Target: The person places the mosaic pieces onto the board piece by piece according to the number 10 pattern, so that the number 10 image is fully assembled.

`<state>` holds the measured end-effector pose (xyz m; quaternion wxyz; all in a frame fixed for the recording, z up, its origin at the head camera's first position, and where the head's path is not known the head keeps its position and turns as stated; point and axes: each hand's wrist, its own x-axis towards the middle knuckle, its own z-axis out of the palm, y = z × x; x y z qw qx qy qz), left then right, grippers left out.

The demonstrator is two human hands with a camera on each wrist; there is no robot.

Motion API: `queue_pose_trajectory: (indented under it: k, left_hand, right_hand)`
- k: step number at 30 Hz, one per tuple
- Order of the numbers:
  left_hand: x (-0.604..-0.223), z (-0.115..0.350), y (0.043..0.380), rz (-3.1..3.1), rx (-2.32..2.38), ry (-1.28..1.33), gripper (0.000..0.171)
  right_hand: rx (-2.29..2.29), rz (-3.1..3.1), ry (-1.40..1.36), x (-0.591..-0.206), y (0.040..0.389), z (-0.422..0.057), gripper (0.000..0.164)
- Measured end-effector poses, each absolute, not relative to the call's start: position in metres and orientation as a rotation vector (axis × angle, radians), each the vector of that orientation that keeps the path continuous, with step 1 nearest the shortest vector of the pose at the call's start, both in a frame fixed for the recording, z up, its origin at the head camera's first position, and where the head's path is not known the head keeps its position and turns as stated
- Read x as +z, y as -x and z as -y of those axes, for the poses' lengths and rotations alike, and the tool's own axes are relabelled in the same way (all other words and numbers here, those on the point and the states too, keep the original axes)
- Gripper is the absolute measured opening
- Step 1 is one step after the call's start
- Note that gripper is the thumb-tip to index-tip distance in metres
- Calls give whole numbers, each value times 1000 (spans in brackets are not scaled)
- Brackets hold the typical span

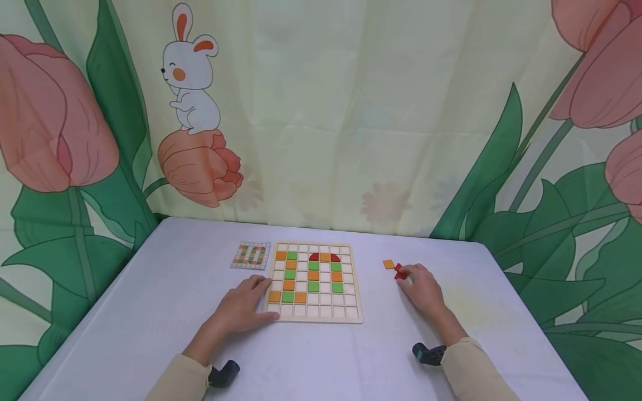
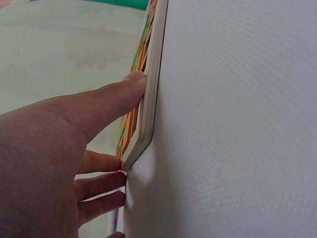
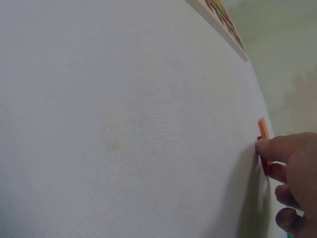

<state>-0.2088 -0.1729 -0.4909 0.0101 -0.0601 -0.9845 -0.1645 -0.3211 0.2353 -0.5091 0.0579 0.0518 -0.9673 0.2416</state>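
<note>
A square wooden grid board (image 1: 313, 319) lies on the table with orange, green and red tiles in several of its cells. At its near left corner rests my left hand (image 1: 244, 307), the thumb (image 2: 132, 84) against the front edge and the other fingers spread along the left side. To the right of the board my right hand (image 1: 423, 289) has its fingertips down at the loose red tiles (image 1: 399, 272), pinching one (image 3: 266, 163) between thumb and finger. An orange tile (image 1: 389, 264) lies just beyond them. My fingers partly hide the red tiles.
A small pattern card (image 1: 251, 255) with a printed coloured grid lies left of the board. The white-covered table (image 1: 321, 362) ends at a curtain (image 1: 401, 139) printed with tulips and a rabbit. Dark devices (image 1: 224, 374) sit at both wrists.
</note>
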Motion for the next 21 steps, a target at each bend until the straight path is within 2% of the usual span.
queue_pose_trajectory:
  k: [15, 21]
  left_hand:
    - [-491, 173, 209, 3080, -518, 179, 85]
    - [-490, 172, 207, 3073, -520, 179, 84]
  right_hand:
    - [825, 2926, -270, -504, 315, -212, 33]
    - [786, 2950, -294, -505, 318, -202, 26]
